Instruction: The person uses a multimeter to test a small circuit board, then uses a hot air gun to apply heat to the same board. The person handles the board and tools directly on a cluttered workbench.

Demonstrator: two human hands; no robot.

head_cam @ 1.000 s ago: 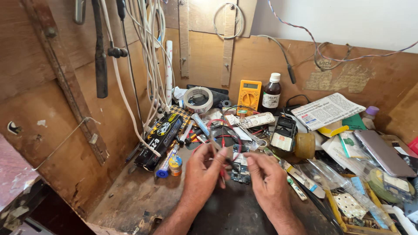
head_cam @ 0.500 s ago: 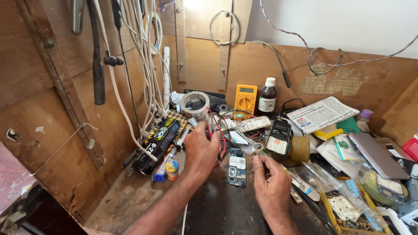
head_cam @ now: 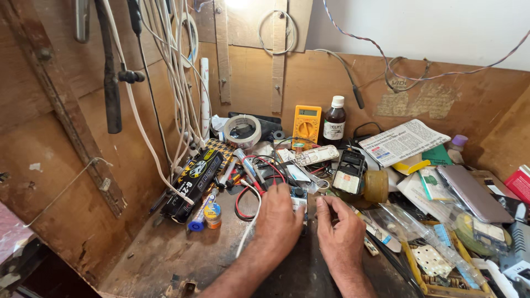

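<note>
The person's left hand lies palm down on the cluttered wooden bench, its fingers curled over a small circuit board that shows just past the knuckles; the hand holds the board at its left edge. The right hand sits just beside it, fingers bent and pinched together near the board's right side, though whether the fingertips actually touch the board cannot be told. A white wire runs out from under the left hand toward the person, and red wires loop on the bench just beyond the board. Behind these stand a yellow multimeter, a dark bottle with a white cap and a roll of tape. To the left of the hands lie a black and yellow pack and a small solder spool. To the right are a folded newspaper and a phone, well apart from the hands
</note>
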